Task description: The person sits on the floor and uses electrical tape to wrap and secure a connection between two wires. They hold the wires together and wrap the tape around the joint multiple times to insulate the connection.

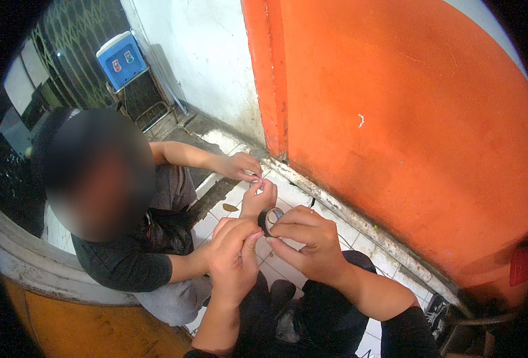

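A roll of black tape [263, 221] is held up in front of my lap, its round opening turned partly toward me. My right hand [313, 243] grips the roll from the right, with thumb and fingers closed on its rim. Just left of the roll, my left hand [233, 253] is closed in a pinch, thumb against fingers. What sits in that pinch is too small to make out. Beyond my hands, another person's hands [253, 182] are close together, fingertips pinching a small thing that I cannot identify.
The other person sits close on the left, an arm reaching near my hands. An orange wall [395, 119] rises at right above a white tiled floor [282, 191]. A blue box [121, 62] stands on a metal rack behind. A shoe [435, 315] is at lower right.
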`<state>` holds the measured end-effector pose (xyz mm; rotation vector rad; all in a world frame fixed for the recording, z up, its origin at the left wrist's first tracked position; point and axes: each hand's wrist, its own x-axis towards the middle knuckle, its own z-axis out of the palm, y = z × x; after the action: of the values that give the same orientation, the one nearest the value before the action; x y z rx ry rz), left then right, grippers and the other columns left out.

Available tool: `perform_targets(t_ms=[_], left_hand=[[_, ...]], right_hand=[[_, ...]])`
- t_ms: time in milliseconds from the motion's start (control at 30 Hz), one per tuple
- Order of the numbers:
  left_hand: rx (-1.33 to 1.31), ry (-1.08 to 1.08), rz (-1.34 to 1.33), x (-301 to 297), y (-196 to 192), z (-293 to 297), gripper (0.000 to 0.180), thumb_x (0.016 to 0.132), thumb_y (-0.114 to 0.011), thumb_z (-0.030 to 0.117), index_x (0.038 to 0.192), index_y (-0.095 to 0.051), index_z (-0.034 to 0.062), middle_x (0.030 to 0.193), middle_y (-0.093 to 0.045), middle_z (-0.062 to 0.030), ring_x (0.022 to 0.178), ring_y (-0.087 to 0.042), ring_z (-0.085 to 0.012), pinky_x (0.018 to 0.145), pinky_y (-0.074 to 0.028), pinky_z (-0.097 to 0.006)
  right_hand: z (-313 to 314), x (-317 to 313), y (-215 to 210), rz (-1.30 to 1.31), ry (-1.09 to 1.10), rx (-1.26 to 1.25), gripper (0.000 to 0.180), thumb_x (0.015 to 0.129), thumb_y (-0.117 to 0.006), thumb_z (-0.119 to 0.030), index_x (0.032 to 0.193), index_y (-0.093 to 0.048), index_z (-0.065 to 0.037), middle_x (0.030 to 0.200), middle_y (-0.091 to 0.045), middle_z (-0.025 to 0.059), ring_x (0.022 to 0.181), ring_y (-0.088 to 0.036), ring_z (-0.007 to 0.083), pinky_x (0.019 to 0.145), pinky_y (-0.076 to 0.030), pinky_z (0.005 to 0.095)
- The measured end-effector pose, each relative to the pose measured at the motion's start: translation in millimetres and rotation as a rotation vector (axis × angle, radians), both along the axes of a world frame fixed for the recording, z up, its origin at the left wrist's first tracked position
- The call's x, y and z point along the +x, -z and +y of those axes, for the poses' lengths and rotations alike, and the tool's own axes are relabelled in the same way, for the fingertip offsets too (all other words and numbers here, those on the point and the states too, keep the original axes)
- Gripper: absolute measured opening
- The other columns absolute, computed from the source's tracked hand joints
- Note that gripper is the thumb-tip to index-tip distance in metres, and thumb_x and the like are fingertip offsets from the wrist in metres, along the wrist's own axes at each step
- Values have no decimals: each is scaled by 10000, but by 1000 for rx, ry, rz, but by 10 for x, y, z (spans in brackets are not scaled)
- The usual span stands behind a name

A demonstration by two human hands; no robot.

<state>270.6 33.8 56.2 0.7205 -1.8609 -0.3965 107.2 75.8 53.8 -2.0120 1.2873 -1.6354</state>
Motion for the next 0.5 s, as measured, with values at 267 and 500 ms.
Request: perform_targets(t_ms=[267,500], left_hand=[[-2,-64,95,-121,12,50,116,792,-698,-26,890,-640,-6,884,-670,-143,798,-620,-320,726,-490,-374],[-48,-28,-30,4,-73,6,119,783,-723,-1,886,-664,5,916,-683,-122,822,-621,-303,751,-489,-368]], right_hand=[[-7,-3,-15,-59,29,84,161,743,-783,-51,890,-718,-38,895,-680,104,818,-647,279,746,-516,361],[-3,10,-12,-34,13,52,159,748,-775,-40,894,-714,-39,895,-679,95,810,-638,274,736,-503,363]])
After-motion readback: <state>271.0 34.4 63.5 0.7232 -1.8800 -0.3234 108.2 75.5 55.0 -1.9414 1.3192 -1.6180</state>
